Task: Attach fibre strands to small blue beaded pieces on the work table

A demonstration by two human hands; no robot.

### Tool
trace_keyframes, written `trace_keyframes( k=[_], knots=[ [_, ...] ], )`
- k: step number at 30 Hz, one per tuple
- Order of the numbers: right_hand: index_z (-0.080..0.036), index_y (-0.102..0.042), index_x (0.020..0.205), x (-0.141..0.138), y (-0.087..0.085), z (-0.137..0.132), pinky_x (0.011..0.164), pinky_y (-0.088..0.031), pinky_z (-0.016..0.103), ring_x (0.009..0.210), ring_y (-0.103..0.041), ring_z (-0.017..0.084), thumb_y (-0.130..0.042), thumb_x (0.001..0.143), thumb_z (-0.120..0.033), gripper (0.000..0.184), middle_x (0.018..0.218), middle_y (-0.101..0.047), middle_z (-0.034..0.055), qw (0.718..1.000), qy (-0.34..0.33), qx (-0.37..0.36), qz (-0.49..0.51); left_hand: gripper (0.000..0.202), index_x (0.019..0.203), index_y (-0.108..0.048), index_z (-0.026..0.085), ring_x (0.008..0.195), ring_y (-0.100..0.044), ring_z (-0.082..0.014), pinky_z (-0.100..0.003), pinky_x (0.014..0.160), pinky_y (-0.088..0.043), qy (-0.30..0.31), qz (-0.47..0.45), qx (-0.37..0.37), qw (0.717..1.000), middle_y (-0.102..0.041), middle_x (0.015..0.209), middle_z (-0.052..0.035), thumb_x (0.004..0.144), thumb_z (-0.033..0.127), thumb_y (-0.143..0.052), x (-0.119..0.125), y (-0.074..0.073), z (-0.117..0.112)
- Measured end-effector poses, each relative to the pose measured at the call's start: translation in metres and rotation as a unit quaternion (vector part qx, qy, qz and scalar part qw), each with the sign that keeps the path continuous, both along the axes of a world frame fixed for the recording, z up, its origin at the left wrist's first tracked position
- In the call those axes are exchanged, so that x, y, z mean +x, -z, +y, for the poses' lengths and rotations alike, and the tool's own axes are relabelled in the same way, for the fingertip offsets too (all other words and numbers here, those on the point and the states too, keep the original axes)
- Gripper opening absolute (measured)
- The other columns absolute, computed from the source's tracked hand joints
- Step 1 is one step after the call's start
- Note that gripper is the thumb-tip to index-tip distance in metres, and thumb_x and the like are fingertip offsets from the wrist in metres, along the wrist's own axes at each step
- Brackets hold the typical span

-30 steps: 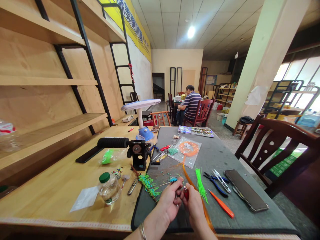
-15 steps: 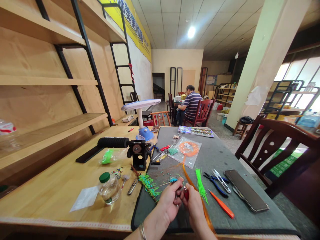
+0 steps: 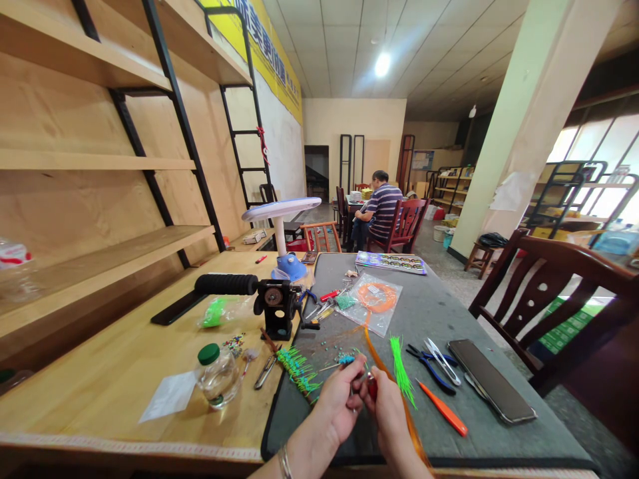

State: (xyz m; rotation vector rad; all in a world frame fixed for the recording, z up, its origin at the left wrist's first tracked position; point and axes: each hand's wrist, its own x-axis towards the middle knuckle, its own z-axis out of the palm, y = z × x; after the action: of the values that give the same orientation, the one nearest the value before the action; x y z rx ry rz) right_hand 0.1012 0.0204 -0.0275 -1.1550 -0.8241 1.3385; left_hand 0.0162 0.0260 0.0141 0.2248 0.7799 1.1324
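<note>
Above the mat (image 3: 429,313), a red tool (image 3: 372,386) is pinched in the right hand (image 3: 389,402) beside the curled-in left hand (image 3: 338,400), contents unclear, probably for steadiness, while green strands (image 3: 401,371) and pliers (image 3: 424,357) are laid on the mat's right half, likely for quick reach.

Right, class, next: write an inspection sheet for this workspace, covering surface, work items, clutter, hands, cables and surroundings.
Surface: gray mat over part of a wooden table.
Work items: red item, mostly hidden by fingers; orange strands; green strands.
Clutter: capped bottle, phone, blue-handled pliers, orange tool.
Hands: right hand grips the red item; left hand close beside it, grip unclear.
Cables: nothing seen on the table.
Surroundings: shelves at left, chair at right, seated person beyond.
</note>
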Motion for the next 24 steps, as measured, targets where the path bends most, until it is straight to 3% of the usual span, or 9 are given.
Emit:
trace_keyframes(
  k=[11, 24],
  knots=[
    [-0.02, -0.047, 0.053, -0.0009, -0.0008, -0.0008, 0.044, -0.031, 0.021, 0.044, -0.041, 0.01, -0.05, 0.075, -0.048, 0.035, 0.049, -0.049, -0.0045, 1.0, 0.002, -0.002, 0.01, 0.024, 0.063, -0.054, 0.011, 0.032, -0.033, -0.0003, -0.009, 0.029, -0.014, -0.004, 0.001, -0.001, 1.0, -0.042, 0.044, 0.0058, 0.08, 0.021, -0.066, 0.0002, 0.0025, -0.0011],
    [-0.021, -0.047, 0.052, -0.0005, -0.003, -0.0008, 0.042, -0.03, 0.022, 0.042, -0.041, 0.01, -0.052, 0.074, -0.048, 0.035, 0.048, -0.049, -0.0043, 1.0, 0.005, -0.004, 0.008, 0.022, 0.063, -0.054, 0.011, 0.032, -0.032, -0.0007, -0.009, 0.028, -0.013, 0.0, 0.003, -0.001, 1.0, -0.042, 0.043, 0.006, 0.081, 0.019, -0.064, -0.0003, 0.0009, -0.0026]
  ],
)
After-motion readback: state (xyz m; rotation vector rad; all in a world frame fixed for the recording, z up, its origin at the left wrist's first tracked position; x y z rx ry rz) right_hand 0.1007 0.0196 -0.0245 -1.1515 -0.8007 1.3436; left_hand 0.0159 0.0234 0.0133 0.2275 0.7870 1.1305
